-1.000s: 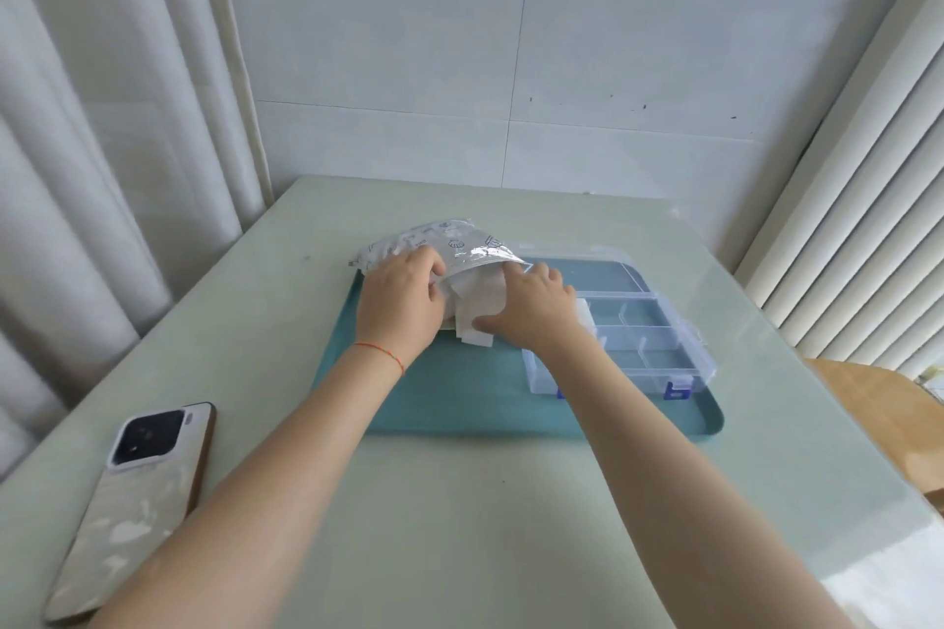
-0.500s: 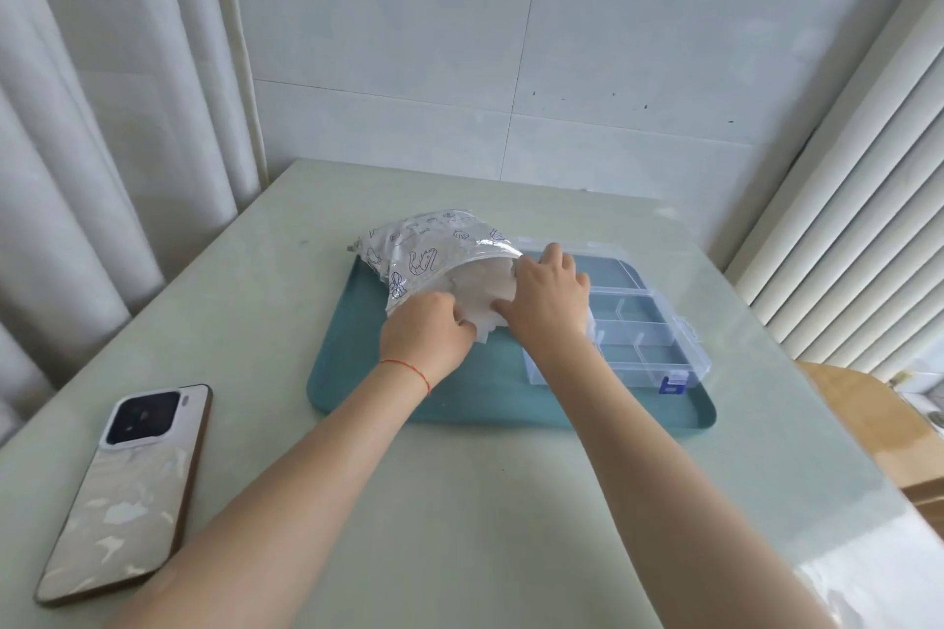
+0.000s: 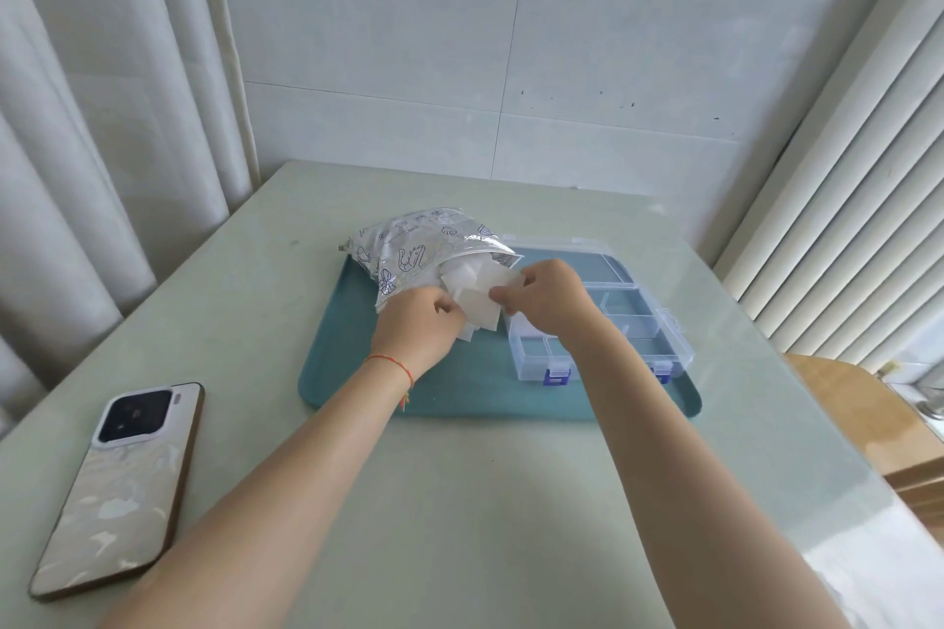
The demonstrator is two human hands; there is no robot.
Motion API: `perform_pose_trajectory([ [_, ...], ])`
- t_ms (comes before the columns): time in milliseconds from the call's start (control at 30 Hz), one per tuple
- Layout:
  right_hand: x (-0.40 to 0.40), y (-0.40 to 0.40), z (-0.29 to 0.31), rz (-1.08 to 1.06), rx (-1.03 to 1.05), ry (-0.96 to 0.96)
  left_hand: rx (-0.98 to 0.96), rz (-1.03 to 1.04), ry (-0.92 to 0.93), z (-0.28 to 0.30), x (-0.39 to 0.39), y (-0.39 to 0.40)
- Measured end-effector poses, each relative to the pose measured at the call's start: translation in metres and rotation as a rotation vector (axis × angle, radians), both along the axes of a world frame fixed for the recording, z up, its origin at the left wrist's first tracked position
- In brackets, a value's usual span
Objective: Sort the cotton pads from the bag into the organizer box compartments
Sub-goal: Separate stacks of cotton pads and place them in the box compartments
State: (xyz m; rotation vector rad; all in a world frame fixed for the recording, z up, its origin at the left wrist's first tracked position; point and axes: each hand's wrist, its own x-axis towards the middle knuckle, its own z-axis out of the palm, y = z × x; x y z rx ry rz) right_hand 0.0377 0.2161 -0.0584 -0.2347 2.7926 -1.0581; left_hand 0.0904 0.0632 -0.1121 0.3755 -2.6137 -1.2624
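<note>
Between the left hand and the right hand, both pinching them, several white square cotton pads stick out of one silver printed foil bag. Just right of the right hand stands one clear plastic organizer box on one teal tray; its visible compartments look empty, so sorting has barely begun. One phone lies on the desk.

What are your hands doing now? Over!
Both hands, left and right, pinching cotton pads at bag mouth. Organizer box open on tray, compartments look empty. Nothing in the way.
</note>
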Motion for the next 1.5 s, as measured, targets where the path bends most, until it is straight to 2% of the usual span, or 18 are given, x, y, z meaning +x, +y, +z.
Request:
perform_pose_trajectory([
  [133, 0.007, 0.019, 0.004, 0.030, -0.150, -0.065, 0.134, 0.049, -0.016, 0.006, 0.002, -0.001],
  [300, 0.010, 0.034, 0.001, 0.039, -0.394, -0.079, 0.750, -0.060, -0.102, 0.018, 0.005, 0.002],
  [367, 0.011, 0.033, -0.001, 0.037, -0.400, -0.076, 0.845, -0.072, -0.095, 0.017, 0.005, 0.006],
  [500, 0.009, 0.034, -0.005, -0.048, -0.436, -0.061, 0.849, 0.015, -0.057, 0.013, 0.003, 0.009],
  [633, 0.009, 0.037, -0.005, -0.034, -0.654, -0.063, 0.908, 0.016, -0.004, 0.011, 0.002, 0.010],
  [767, 0.012, 0.027, -0.004, 0.071, -0.548, -0.070, 1.006, -0.126, -0.025, 0.016, 0.004, 0.010],
  [867, 0.014, 0.020, -0.003, 0.062, -0.482, -0.069, 1.051, -0.202, -0.041, 0.018, 0.005, 0.006],
  [1267, 0.024, -0.003, -0.010, -0.017, -0.449, -0.002, 1.312, -0.197, 0.005, 0.024, 0.014, 0.000],
  [1400, 0.028, -0.010, -0.012, 0.008, -0.360, 0.029, 1.163, -0.167, 0.018, 0.018, 0.015, -0.001],
  [1500, 0.023, -0.011, -0.014, -0.029, -0.286, 0.097, 0.999, 0.001, 0.016, 0.012, 0.016, -0.006],
])
